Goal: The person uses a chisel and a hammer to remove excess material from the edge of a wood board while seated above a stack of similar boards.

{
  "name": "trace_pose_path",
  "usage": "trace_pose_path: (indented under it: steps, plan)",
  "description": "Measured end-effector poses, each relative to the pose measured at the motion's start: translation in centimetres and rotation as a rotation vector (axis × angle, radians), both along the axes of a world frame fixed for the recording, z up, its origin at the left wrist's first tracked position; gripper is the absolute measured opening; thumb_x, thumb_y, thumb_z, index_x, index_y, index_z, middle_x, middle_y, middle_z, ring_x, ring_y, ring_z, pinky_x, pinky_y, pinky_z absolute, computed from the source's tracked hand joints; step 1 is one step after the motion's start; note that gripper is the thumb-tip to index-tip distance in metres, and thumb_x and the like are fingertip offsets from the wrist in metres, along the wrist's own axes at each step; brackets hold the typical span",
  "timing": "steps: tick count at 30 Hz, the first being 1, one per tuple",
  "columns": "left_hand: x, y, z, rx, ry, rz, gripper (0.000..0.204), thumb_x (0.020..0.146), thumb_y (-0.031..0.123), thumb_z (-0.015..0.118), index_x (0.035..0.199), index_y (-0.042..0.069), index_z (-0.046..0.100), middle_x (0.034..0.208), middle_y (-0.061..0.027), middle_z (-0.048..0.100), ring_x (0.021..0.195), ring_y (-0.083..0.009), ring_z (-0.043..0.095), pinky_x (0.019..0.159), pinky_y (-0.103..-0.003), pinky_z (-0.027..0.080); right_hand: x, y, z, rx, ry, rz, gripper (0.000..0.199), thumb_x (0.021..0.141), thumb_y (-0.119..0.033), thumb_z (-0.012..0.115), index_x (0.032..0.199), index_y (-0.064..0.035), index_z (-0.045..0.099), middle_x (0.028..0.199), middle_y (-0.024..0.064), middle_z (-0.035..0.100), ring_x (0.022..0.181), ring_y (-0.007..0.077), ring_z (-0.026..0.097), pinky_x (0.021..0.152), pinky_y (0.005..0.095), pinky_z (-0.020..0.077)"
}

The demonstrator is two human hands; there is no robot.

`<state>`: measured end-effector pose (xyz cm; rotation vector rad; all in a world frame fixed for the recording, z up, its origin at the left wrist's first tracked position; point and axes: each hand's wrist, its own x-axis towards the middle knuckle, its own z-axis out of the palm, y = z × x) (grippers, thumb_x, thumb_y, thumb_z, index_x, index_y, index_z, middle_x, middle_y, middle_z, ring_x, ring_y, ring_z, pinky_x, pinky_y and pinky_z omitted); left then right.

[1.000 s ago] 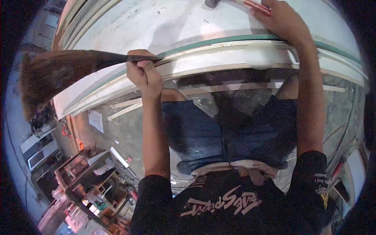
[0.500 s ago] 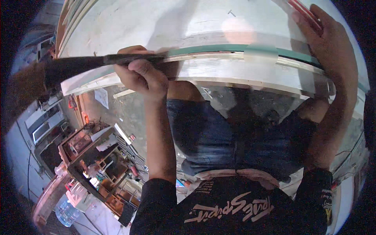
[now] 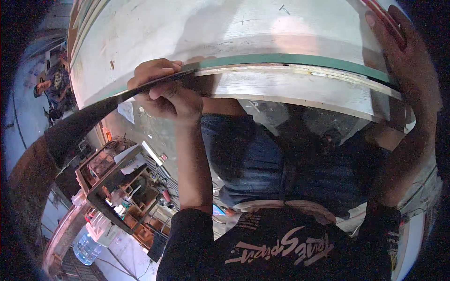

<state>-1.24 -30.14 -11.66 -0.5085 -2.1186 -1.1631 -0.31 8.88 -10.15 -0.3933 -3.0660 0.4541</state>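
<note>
Cluttered workshop below white panel (image 3: pixel 262 33). Left hand (image 3: pixel 161 89) clenched on brush (image 3: pixel 93 114) at green edge strip (image 3: pixel 290 60); right hand (image 3: pixel 405 61) flat, steadying panel. Strip fitted; progress beyond that indeterminate.

Matt whitish wood board (image 3: pixel 243 28) w/ smooth green edge strip (image 3: pixel 290 59); dark brush handle (image 3: pixel 140 89) semi-glossy.

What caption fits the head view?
Left hand grips a thin dark strip against a green-edged white panel; right hand steadies it.
</note>
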Motion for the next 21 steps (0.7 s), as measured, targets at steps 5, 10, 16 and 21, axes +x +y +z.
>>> trace_pose_path:
  steps: [5, 10, 16, 21]
  plan:
    - [0.0, 0.2, 0.3, -0.057, -0.011, 0.041, 0.053, 0.108, 0.058, 0.039, 0.099, 0.007, 0.047, 0.084, -0.0114, 0.056, 0.070, -0.0216, 0.061, 0.064, -0.035, 0.057, -0.1, -0.3, -0.1, -0.002, 0.012, 0.027, 0.056, 0.102, -0.050, 0.062, 0.131, -0.0028, 0.059, 0.116, 0.0166, 0.063, 0.106, 0.0265, 0.062, 0.091, 0.0369, 0.0480]
    - [0.0, -0.4, -0.1, -0.078, 0.010, 0.021, 0.052, 0.109, 0.056, 0.039, 0.099, 0.006, 0.048, 0.084, -0.0113, 0.056, 0.070, -0.0219, 0.061, 0.064, -0.035, 0.057, -0.4, -0.3, 0.2, -0.026, 0.041, 0.069, 0.048, 0.103, -0.046, 0.061, 0.123, -0.0021, 0.061, 0.102, 0.0134, 0.063, 0.093, 0.0235, 0.060, 0.082, 0.0362, 0.0471]
    - [-0.3, -0.7, -0.2, -0.066, 0.000, -0.011, 0.050, 0.111, 0.048, 0.041, 0.096, 0.002, 0.053, 0.086, -0.0124, 0.059, 0.073, -0.0211, 0.060, 0.067, -0.033, 0.051, -0.5, 0.2, 1.3, -0.126, 0.185, 0.284, 0.041, 0.105, -0.042, 0.060, 0.112, -0.0014, 0.063, 0.086, 0.0095, 0.061, 0.078, 0.0200, 0.058, 0.070, 0.0353, 0.0461]
    - [0.2, -0.3, 0.5, -0.013, -0.066, 0.001, 0.050, 0.109, 0.045, 0.047, 0.091, 0.000, 0.060, 0.082, -0.0104, 0.062, 0.070, -0.0219, 0.061, 0.066, -0.035, 0.048, -0.5, -1.3, 4.8, -0.310, 0.061, 0.293, 0.035, 0.101, -0.037, 0.065, 0.100, -0.0022, 0.063, 0.076, 0.0097, 0.060, 0.069, 0.0212, 0.056, 0.067, 0.0385, 0.0493]
